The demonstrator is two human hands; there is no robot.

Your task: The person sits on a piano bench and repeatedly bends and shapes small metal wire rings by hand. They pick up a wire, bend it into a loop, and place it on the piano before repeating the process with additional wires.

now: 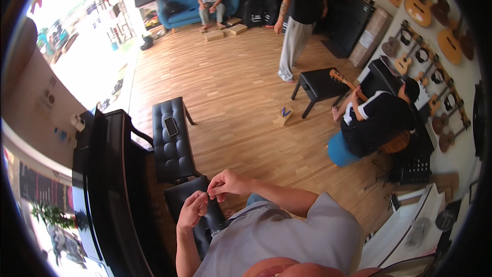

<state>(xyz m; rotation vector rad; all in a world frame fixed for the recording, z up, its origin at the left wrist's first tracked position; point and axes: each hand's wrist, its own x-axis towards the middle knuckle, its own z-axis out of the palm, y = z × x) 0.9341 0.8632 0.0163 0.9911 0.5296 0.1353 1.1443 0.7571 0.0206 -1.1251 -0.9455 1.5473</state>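
Observation:
My left hand (192,210) and my right hand (226,182) are raised close together in front of my body. Each is closed in a pinch, and the fingertips almost meet. Whatever lies between them is too small or too hidden to make out. Beneath the hands is a black padded seat (179,194). Just beyond it stands a tufted black bench (171,157), and a phone (171,126) lies on that bench.
A black upright piano (117,174) stands at my left. To the right, a person (379,123) plays a guitar on a blue stool (342,150). Another person (305,5) stands farther off, and one sits on a blue sofa (179,15). A wooden block (281,119) lies on the floor.

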